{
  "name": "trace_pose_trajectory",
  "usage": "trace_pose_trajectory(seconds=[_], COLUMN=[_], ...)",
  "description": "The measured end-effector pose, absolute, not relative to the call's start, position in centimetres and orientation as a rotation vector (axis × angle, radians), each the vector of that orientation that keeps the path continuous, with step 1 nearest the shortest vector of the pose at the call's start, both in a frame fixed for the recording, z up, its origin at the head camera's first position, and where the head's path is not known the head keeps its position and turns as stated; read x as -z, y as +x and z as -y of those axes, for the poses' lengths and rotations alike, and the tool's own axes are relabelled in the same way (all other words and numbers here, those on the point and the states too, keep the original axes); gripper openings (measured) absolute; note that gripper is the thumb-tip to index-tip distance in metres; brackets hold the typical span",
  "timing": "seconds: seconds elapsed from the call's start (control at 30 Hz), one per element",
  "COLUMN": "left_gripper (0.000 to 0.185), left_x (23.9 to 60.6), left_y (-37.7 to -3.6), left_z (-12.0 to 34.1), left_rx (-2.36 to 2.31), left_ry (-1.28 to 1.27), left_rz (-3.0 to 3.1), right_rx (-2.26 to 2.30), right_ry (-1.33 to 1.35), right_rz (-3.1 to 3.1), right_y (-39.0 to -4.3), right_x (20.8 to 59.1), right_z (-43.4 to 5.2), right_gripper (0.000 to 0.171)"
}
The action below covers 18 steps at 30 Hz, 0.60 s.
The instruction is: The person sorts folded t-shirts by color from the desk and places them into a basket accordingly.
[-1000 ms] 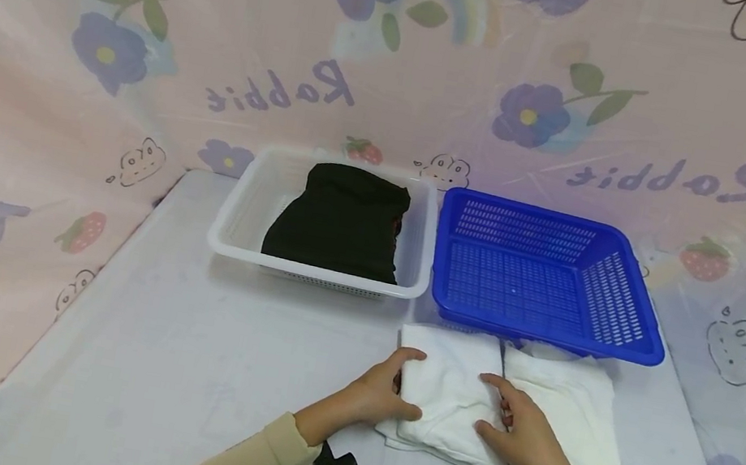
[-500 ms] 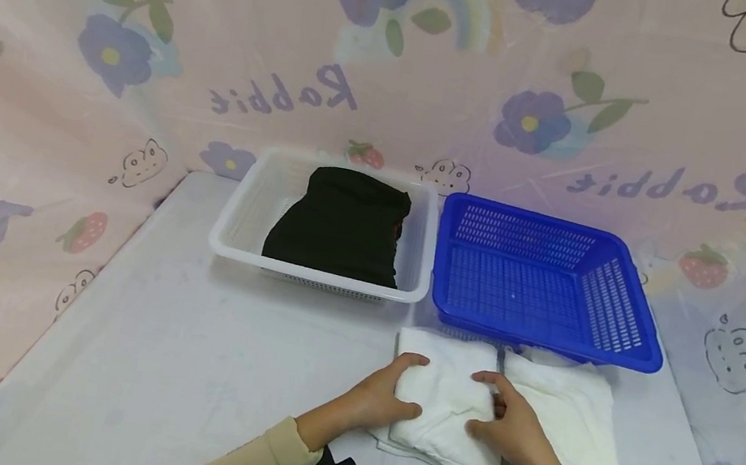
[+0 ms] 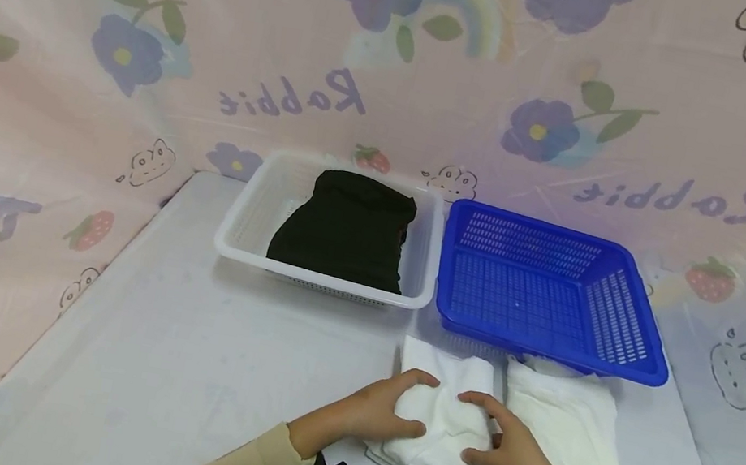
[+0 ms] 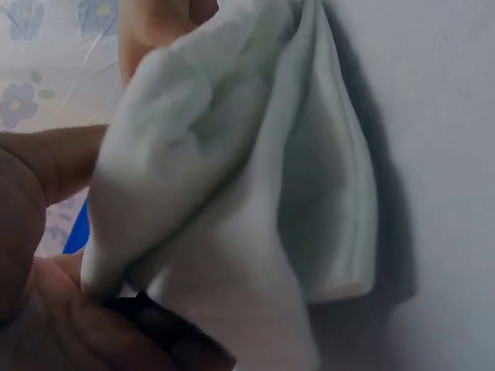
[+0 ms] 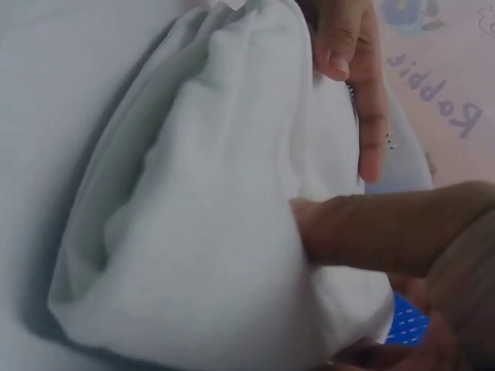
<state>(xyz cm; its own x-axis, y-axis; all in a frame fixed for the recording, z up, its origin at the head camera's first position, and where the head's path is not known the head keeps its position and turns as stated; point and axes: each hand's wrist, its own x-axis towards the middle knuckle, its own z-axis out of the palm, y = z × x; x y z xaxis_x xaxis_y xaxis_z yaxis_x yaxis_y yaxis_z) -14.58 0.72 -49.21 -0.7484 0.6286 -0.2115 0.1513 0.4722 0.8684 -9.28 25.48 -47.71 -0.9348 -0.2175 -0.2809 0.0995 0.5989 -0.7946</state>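
In the head view, a folded white cloth (image 3: 439,433) is seen on the pale surface (image 3: 173,364), just in front of the blue basket (image 3: 617,364). The cloth is gripped from both sides: the left hand (image 3: 380,411) is curled round its left edge, and the right hand (image 3: 503,448) is curled round its right edge, so that the fabric is bunched between them. A second white cloth (image 3: 568,438) is laid flat just to the right, touching the first one. Behind, a white basket (image 3: 240,231) is placed beside the blue one, and a folded black garment (image 3: 347,232) is held inside it. The scene is backed by a pink sheet printed with flowers (image 3: 149,63).

In the left wrist view, the white cloth (image 4: 232,201) is shown close up, lifted and creased, with its layers pinched between the thumb and fingers (image 4: 46,166) of the left hand. The pale surface (image 4: 441,154) is seen beside it.

In the right wrist view, the white cloth (image 5: 201,232) is shown bulging upward, pressed by a finger (image 5: 387,232) of the right hand, while the left hand's fingers (image 5: 348,46) are seen at its far edge. A patch of blue basket (image 5: 406,321) is visible below.
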Motion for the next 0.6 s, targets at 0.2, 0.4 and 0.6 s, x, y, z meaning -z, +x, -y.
trace_pose_trajectory(seconds=[0.2,0.4,0.6], left_gripper=[0.056,0.057,0.062], left_x=[46.9,43.0,39.7], left_y=[-13.9,-14.0,-15.7], left_z=[0.5,1.0,-0.1], left_rx=[-1.225,-1.308,-1.396], left_ry=[0.818,0.967,0.875], left_rz=[-2.196,-2.159,-2.18], right_rx=[1.319,1.34,1.239], right_ry=[-0.098,-0.165,-0.268], right_rz=[-2.47,-2.582,-2.777], right_y=[-7.8,-6.9,-8.5], right_x=[45.1,41.0,37.5], right_z=[-25.7,-26.1,-27.3], right_gripper=[0.073,0.071,0.071])
